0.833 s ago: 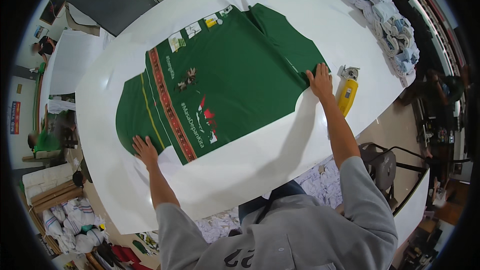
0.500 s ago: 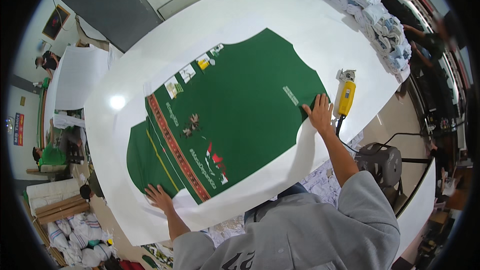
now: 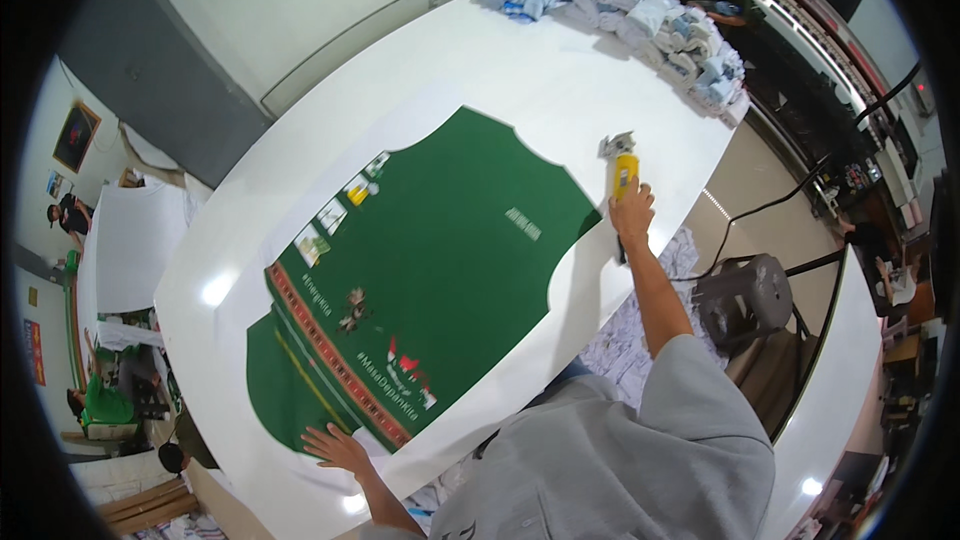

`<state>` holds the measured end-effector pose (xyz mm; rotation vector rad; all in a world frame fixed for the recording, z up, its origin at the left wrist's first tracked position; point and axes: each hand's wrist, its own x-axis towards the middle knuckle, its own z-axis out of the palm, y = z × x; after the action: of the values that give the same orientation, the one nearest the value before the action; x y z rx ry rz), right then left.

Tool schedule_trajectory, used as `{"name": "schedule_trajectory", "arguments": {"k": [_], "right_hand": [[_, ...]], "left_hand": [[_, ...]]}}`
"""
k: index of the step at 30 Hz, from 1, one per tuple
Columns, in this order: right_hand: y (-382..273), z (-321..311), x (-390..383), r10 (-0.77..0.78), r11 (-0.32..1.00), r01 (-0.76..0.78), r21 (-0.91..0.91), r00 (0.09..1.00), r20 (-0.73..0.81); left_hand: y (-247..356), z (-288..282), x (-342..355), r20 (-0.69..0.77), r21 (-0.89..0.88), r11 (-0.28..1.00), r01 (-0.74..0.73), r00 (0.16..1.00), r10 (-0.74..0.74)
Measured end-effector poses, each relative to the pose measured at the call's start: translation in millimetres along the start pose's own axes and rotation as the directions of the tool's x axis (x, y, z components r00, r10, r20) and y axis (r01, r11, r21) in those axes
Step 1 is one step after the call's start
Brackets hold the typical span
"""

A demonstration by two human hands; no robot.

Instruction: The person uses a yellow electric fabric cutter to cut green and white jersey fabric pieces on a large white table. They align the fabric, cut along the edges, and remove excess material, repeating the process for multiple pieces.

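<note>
Right hand [image 3: 632, 210] moved off cloth [image 3: 450, 230] and curled round cutter [image 3: 626, 172], leaving only left hand [image 3: 340, 448], spread, gripping nothing, on cloth.

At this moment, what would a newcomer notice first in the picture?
The large green printed cloth, spread across the white table, strikes first, the left hand at its near edge. To its right, a yellow tool stands out, the right hand over its near end.

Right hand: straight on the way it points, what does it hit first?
The yellow handheld electric fabric cutter: its body lies right at the fingertips of the right hand, with the metal cutting head just beyond. Whether the fingers touch the body is hard to tell.
</note>
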<state>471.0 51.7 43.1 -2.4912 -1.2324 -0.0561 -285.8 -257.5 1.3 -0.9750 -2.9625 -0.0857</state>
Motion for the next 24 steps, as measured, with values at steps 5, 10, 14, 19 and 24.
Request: {"name": "schedule_trajectory", "arguments": {"k": [5,10,14,19,24], "right_hand": [[47,21,85,0.264,0.911,-0.336,0.238,0.920,0.288],[35,20,96,0.252,0.871,-0.389,0.301,0.878,0.406],[75,11,116,0.097,0.696,-0.472,0.540,0.808,0.581],[106,-42,93,-0.240,0.114,-0.740,0.663,0.627,0.741],[143,-93,52,-0.319,0.080,-0.798,0.597,0.547,0.774]], "left_hand": [[163,-6,-106,-0.130,-0.166,0.902,-0.400,0.915,0.382],[317,-6,-176,-0.049,-0.222,0.753,-0.619,0.779,0.625],[421,-7,-224,0.044,-0.316,0.546,-0.776,0.562,0.826],[496,-6,-255,-0.021,-0.373,0.203,-0.905,0.227,0.974],[558,0,-268,-0.184,-0.387,-0.065,-0.920,0.008,0.983]]}}
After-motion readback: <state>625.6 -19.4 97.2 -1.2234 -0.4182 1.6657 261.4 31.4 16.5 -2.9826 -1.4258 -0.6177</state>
